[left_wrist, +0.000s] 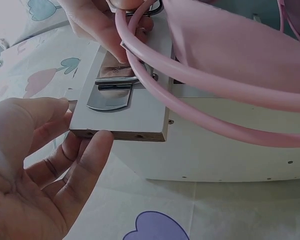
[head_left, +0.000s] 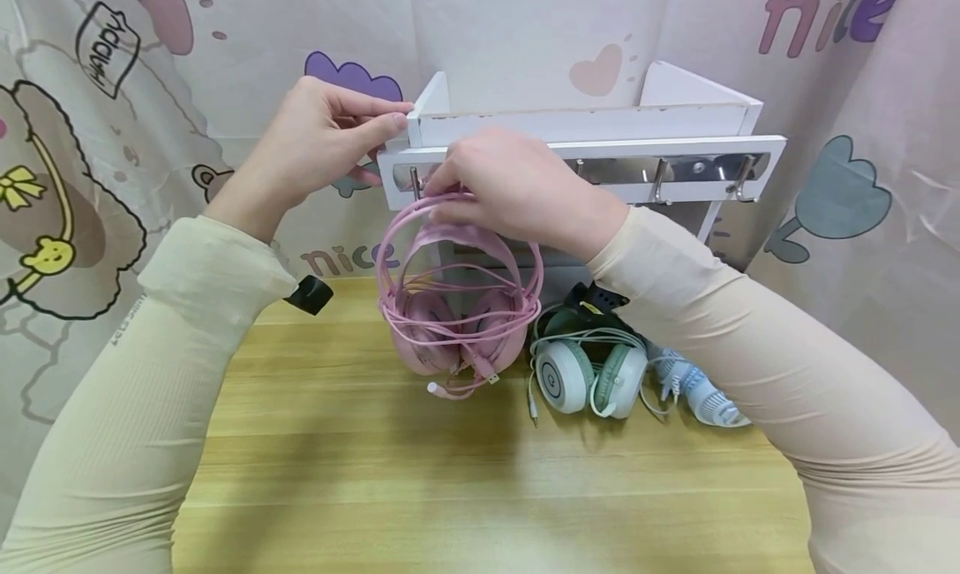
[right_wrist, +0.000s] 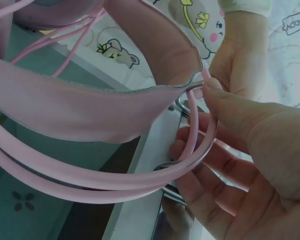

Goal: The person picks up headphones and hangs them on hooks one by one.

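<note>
By hooks (head_left: 660, 182), hands (head_left: 517, 182) raised, headphones (head_left: 426, 345) (pink) gripped

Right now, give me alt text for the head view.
A right hand holds pink headphones at the leftmost hook of a white rack, while the left hand holds the rack's left end. White headphones lie on the wooden table.

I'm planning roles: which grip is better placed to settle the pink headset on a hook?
Probably the right grip: it holds the headset beside the leftmost hook, while the left grip holds the rack.
</note>
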`<state>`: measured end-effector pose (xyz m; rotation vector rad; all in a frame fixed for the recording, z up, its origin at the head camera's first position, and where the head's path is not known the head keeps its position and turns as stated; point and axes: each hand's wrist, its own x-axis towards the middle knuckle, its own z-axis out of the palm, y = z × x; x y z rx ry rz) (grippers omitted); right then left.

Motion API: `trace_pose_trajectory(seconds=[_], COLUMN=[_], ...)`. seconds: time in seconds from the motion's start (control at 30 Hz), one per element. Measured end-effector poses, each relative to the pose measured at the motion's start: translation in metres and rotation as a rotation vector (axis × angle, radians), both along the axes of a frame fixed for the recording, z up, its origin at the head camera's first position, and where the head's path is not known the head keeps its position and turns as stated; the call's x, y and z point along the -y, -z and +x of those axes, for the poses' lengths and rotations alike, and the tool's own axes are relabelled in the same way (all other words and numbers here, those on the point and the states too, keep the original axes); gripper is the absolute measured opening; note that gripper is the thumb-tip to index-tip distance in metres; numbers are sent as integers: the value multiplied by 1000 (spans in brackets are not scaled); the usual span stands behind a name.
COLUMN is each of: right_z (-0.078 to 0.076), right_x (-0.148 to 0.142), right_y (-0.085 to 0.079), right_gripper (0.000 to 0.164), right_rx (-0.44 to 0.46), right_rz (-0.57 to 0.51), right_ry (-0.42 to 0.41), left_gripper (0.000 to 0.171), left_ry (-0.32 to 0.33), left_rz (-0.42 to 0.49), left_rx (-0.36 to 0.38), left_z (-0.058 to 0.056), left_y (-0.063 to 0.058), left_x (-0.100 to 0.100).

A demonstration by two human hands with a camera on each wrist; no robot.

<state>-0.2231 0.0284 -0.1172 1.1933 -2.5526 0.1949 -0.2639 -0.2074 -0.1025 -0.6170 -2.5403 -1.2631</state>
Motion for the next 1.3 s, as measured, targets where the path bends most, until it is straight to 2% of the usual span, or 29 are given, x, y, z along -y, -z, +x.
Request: trace_pose_trajectory(seconds=[0.4, 0.83, 1.07, 1.3], right_z=[5, 17, 28, 35], right_x=[-4, -23, -42, -72], right_y=[5, 6, 11, 23], right_gripper=[27, 24, 21, 17], right_rx=[-6, 1, -15, -53], right_rz=[-37, -61, -117, -207], right_ry=[72, 74, 83, 46], left_gripper=[37, 37, 38, 38], left_ry=[0, -32, -31, -25], left_rz=[26, -12, -18, -15], left_rx=[23, 37, 44, 50], left_z=[0, 1, 2, 2], left_y=[-1, -1, -2, -3], left_x=[1, -2, -3, -3])
